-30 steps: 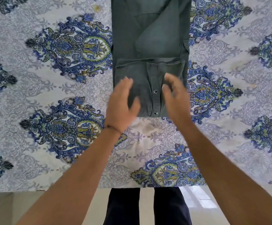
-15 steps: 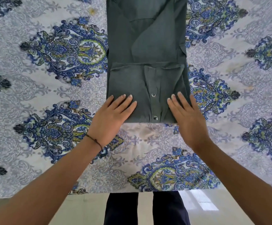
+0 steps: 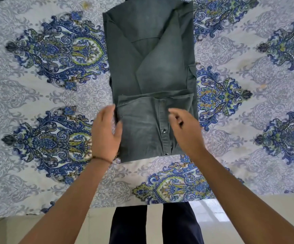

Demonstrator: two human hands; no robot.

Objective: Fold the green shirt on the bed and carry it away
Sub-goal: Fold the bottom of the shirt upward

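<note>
My left hand [image 3: 105, 133] cups the left edge of the green shirt [image 3: 151, 81], fingers curled round the folded lower flap, while my right hand [image 3: 185, 131] hovers half-curled and blurred over its snap placket; I cannot tell whether it touches. The shirt lies folded lengthwise on the paisley bed [image 3: 46, 76].
</note>
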